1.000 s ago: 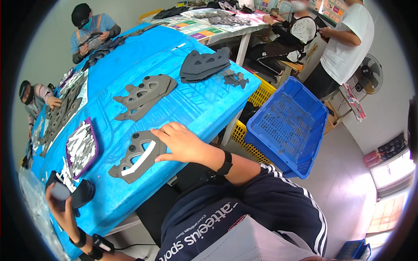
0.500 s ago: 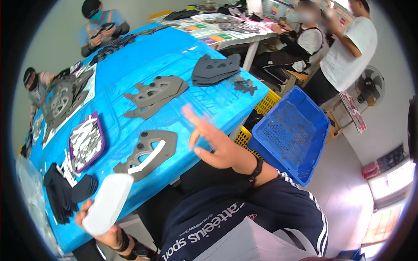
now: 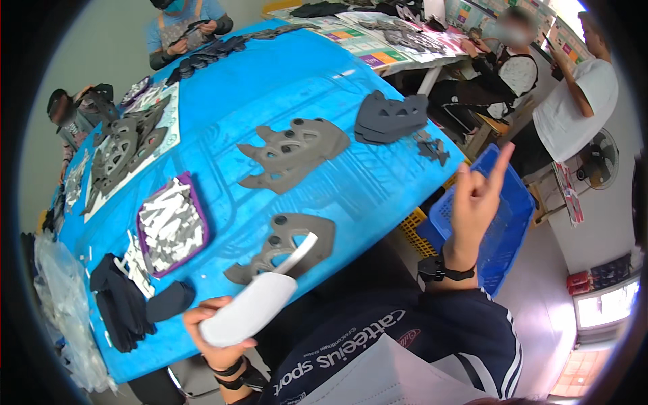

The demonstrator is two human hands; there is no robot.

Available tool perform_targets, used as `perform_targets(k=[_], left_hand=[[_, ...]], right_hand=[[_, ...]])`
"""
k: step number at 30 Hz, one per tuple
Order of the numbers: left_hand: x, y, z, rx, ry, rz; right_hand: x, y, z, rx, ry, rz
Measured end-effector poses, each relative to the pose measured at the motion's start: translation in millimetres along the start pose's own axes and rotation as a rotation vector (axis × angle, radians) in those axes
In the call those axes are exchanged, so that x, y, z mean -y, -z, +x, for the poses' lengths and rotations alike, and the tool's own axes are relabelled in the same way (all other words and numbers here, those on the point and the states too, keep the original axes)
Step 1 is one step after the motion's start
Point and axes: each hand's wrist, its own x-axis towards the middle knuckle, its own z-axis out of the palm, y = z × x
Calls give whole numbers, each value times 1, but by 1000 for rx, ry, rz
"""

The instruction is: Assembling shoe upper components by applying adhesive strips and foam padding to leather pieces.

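Note:
My left hand (image 3: 210,327) grips a white, elongated pad (image 3: 251,312) with rounded ends, held at the table's near edge. Just beyond it lies a grey-brown cut-out piece (image 3: 317,233) with oval openings; a white strip (image 3: 299,252) rests on it, partly covered by the pad. My right hand (image 3: 476,206) is raised beyond the table's right edge, above a blue crate (image 3: 516,233). Its index finger points up and nothing shows in it. Left of my left hand are black rounded pads (image 3: 171,302) and a stack of long black pieces (image 3: 121,307).
A purple-rimmed tray (image 3: 205,226) of white strips stands on the blue-covered table (image 3: 270,74). More grey-brown pieces (image 3: 310,145) and dark pieces (image 3: 391,120) lie farther back. Yellow crates (image 3: 417,233) stand below the right edge. Several people work or stand around the tables.
My right hand has swung right and up, from over the table edge to above the blue crate. My left hand has brought the white pad rightward, closer to the grey-brown piece. The view has shifted.

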Motion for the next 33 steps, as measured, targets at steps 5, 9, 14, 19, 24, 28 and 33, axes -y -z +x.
perform_targets(k=[5, 9, 14, 19, 24, 28, 33], left_hand=[[22, -2, 28, 286, 60, -126], [23, -2, 40, 444, 91, -129], [33, 5, 32, 600, 199, -212], [37, 6, 33, 579, 159, -185], [34, 4, 21, 330, 81, -153], [37, 4, -8, 124, 71, -193], [34, -11, -20, 66, 90, -179]], right_hand=[[-2, -46, -24, 549, 491, -294], [-2, -72, -60, 1091, 73, 126], [0, -76, -66, 1556, 477, -128], [-6, -78, -78, 1535, 407, 2], [-5, -80, -82, 1432, 486, 6], [4, -75, -89, 1232, 447, 367], [-2, -68, -104, 1427, 445, 836]])
